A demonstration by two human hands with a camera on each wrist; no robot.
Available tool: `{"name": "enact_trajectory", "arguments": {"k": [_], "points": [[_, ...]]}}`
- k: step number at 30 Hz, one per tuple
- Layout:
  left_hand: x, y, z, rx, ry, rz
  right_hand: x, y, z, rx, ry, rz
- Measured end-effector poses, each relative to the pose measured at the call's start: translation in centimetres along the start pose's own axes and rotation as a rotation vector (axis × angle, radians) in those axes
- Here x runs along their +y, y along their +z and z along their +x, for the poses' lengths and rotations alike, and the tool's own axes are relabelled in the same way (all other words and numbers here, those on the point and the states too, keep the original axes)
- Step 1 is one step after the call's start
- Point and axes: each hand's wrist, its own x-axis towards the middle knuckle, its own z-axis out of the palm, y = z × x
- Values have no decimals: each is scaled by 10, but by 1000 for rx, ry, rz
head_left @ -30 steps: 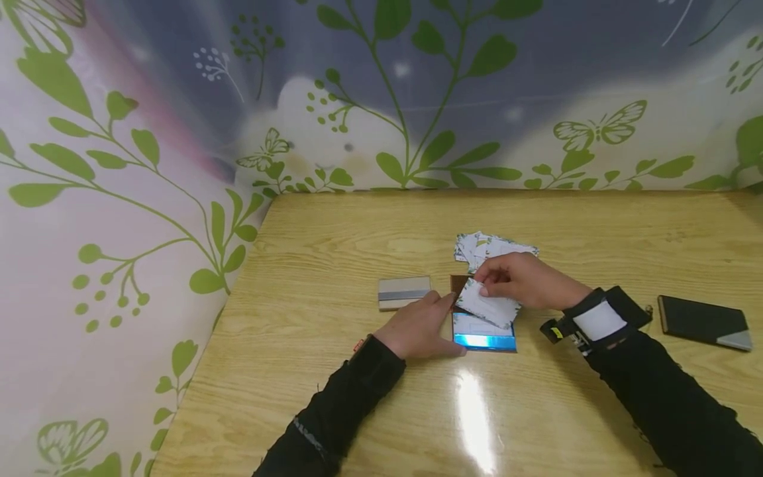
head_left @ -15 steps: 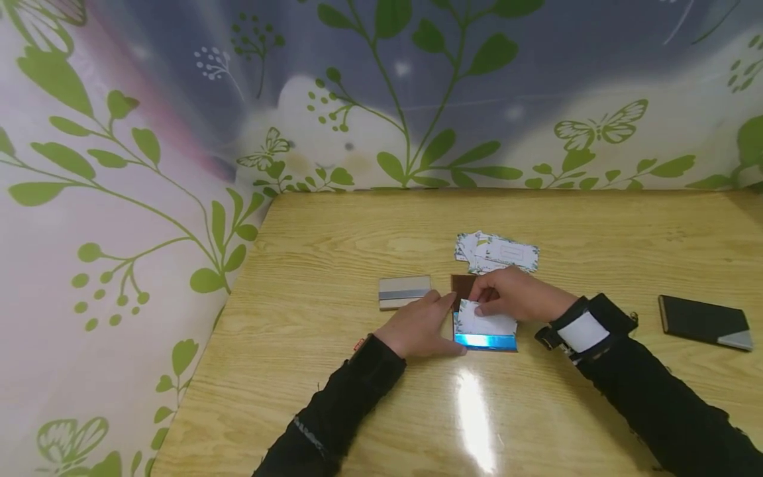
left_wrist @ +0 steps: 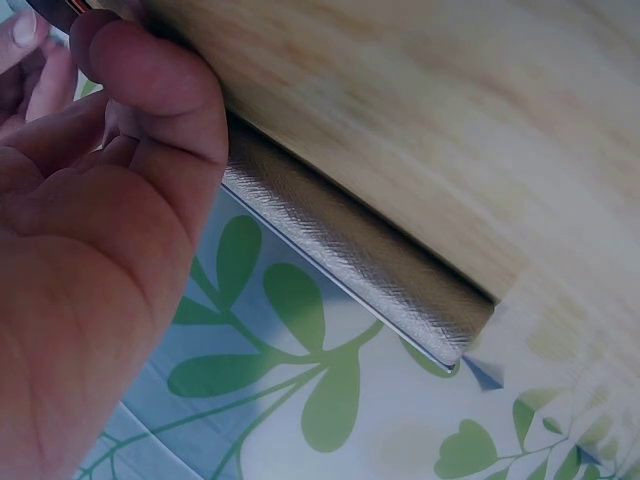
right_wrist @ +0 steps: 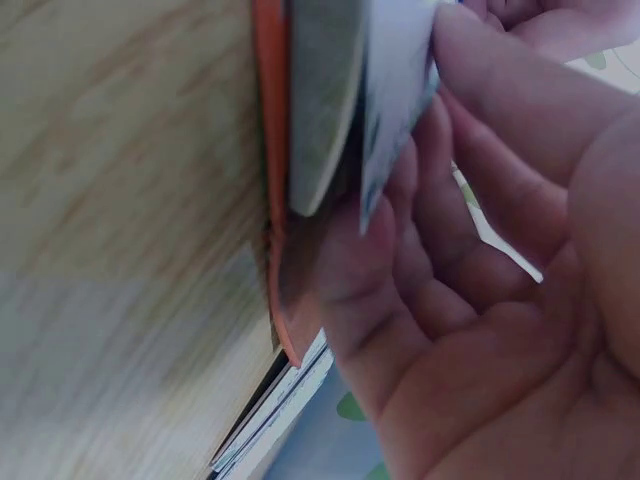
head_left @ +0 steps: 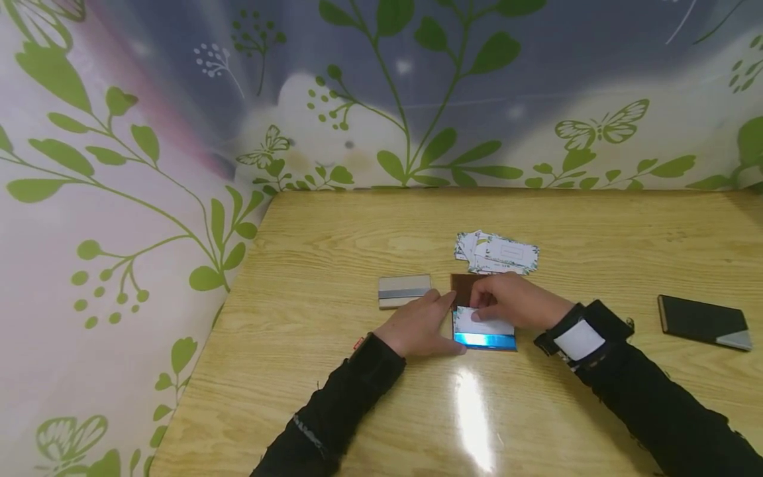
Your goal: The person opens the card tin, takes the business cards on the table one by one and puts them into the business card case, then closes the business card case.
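My right hand pinches a thin, bendy card by its edge in the open card case, which my left hand, fingers relaxed, steadies mid-table.

We record a light wood-grain tabletop with a glossy glare patch near the front. Lying on it — a silver-grey card case at left of centre, an open brown case with a blue inner edge, a fanned pile of white patterned cards behind it, and a black case far right.
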Motion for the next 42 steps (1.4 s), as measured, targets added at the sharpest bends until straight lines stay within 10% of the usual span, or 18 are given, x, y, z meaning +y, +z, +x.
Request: {"name": "enact_trajectory", "arguments": {"k": [34, 42], "points": [[0, -2, -1, -10, 2, 12, -12, -3, -8, -66, 14, -110], [-1, -1, -1, -12, 3, -1, 3, -18, -5, 178, 73, -184]]}}
